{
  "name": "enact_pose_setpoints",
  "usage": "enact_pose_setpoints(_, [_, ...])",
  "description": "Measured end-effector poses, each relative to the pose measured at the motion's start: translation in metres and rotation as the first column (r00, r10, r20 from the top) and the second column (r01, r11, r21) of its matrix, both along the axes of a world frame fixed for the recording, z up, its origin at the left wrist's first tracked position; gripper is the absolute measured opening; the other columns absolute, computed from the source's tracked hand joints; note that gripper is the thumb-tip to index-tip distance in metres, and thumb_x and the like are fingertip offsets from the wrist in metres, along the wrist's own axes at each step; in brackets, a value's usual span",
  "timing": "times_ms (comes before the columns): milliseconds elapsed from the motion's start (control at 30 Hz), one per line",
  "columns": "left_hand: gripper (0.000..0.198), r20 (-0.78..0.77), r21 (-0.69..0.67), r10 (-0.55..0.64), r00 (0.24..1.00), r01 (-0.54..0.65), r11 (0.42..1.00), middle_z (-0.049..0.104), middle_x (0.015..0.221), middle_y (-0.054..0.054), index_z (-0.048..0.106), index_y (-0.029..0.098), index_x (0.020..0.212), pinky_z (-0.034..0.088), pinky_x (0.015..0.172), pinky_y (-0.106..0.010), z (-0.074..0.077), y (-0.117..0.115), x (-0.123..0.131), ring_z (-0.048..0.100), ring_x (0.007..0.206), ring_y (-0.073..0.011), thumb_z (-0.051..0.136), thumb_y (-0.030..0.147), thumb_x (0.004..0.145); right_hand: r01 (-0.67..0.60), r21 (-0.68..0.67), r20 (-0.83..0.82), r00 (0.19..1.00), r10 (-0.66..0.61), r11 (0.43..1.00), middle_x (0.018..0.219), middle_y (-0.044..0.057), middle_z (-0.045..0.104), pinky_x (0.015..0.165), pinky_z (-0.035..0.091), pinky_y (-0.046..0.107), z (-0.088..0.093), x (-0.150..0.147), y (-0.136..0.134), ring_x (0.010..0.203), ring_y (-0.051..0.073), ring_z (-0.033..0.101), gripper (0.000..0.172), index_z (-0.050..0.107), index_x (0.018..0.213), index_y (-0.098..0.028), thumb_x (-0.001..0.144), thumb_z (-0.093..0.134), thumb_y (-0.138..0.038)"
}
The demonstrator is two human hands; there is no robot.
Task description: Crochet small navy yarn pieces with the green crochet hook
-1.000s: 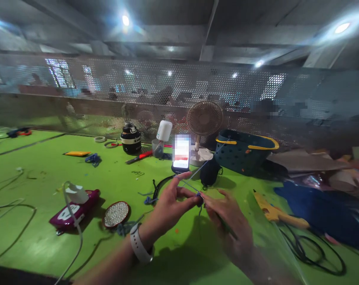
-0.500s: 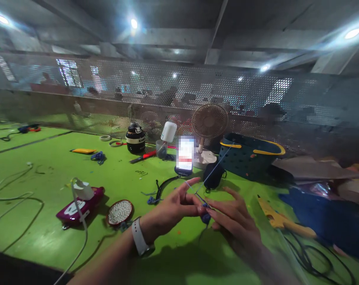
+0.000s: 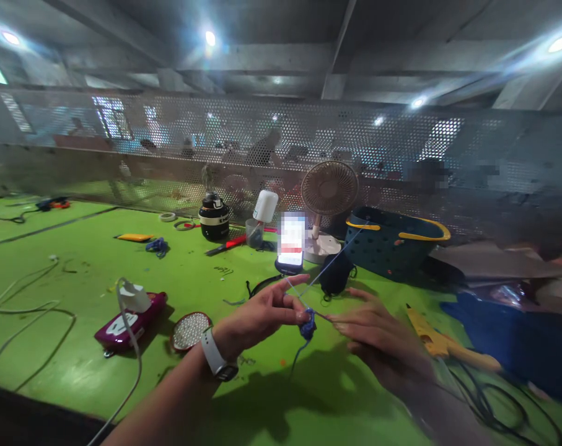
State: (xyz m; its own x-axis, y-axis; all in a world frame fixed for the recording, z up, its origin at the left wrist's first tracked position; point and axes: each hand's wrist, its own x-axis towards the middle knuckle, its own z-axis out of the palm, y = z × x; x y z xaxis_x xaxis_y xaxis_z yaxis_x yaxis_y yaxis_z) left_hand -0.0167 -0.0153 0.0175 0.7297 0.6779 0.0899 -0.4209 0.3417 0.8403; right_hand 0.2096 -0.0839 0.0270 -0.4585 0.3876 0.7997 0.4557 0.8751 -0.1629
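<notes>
My left hand (image 3: 266, 306), with a white watch on its wrist, pinches a small blue crochet piece (image 3: 307, 325) between thumb and finger. Its index finger points out, with blue yarn (image 3: 329, 265) over it that runs up to the dark basket (image 3: 378, 248). A loose yarn tail hangs below the piece. To the right, my right hand (image 3: 378, 331) is closed on a thin crochet hook (image 3: 324, 316) whose tip end meets the piece; most of the hook is hidden by the fingers.
Behind my hands stand a lit phone (image 3: 290, 241), a fan (image 3: 329, 189) and a dark yarn ball (image 3: 335, 274). A yellow glue gun (image 3: 448, 347) with a cable lies at right. On the left are a purple power bank (image 3: 132, 322) and a round studded disc (image 3: 191, 331).
My right hand has moved right, away from the left fingers, with the hook. The crochet piece has shifted slightly left and shows more openly, its tail hanging lower left.
</notes>
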Motion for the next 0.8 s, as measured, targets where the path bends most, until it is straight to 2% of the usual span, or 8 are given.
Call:
enact_pose_setpoints(233, [0.066,0.026,0.018,-0.059,0.998,0.058,0.998,0.07,0.072,0.001,0.055,0.014,0.129,0.044,0.069,-0.029,0.001,0.001,0.001,0.061,0.063,-0.0115,0.078,0.007,0.068,-0.074,-0.159,-0.133,0.99,0.053,0.985,0.099,0.001,0.077,0.104,0.046,0.056,-0.003,0.005,0.0,0.085,0.021,0.073,0.021,0.067,0.111,-0.031,0.092,0.06,-0.024])
enact_pose_setpoints(400, [0.066,0.029,0.012,-0.065,0.997,0.065,0.998,0.07,0.072,0.001,0.056,0.014,0.128,0.045,0.068,-0.028,0.002,-0.001,0.001,0.06,0.063,-0.0114,0.076,0.005,0.065,-0.067,-0.228,-0.296,0.955,-0.004,0.971,0.091,0.0,0.079,0.098,0.052,0.054,-0.002,-0.001,-0.004,0.094,0.024,0.073,0.019,0.071,0.103,-0.031,0.091,0.062,-0.021])
enact_pose_setpoints(567, [0.066,0.024,0.015,-0.055,0.998,0.055,0.998,0.07,0.071,0.001,0.056,0.014,0.128,0.045,0.068,-0.028,0.003,-0.003,0.002,0.061,0.063,-0.0115,0.076,0.005,0.065,-0.092,-0.275,-0.371,0.929,-0.017,0.957,0.087,0.002,0.079,0.094,0.056,0.051,0.001,-0.005,-0.005,0.096,0.026,0.073,0.017,0.075,0.099,-0.031,0.09,0.063,-0.023])
enact_pose_setpoints(667, [0.066,0.027,0.016,-0.054,0.998,0.054,0.998,0.07,0.071,0.001,0.057,0.014,0.128,0.045,0.068,-0.028,0.003,-0.003,0.002,0.06,0.063,-0.0113,0.075,0.004,0.065,-0.141,-0.333,-0.43,0.903,-0.017,0.932,0.087,0.001,0.079,0.096,0.055,0.048,-0.005,-0.002,-0.004,0.101,0.026,0.072,0.016,0.075,0.097,-0.031,0.09,0.063,-0.023])
enact_pose_setpoints(800, [0.065,0.034,0.029,-0.062,0.997,0.062,0.998,0.07,0.072,0.0,0.059,0.014,0.128,0.046,0.068,-0.026,0.001,-0.002,0.003,0.061,0.064,-0.0109,0.075,0.003,0.066,-0.196,-0.432,-0.538,0.84,-0.077,0.88,0.087,0.003,0.078,0.093,0.057,0.046,-0.018,0.0,-0.002,0.109,0.028,0.068,0.013,0.076,0.095,-0.03,0.088,0.066,-0.025])
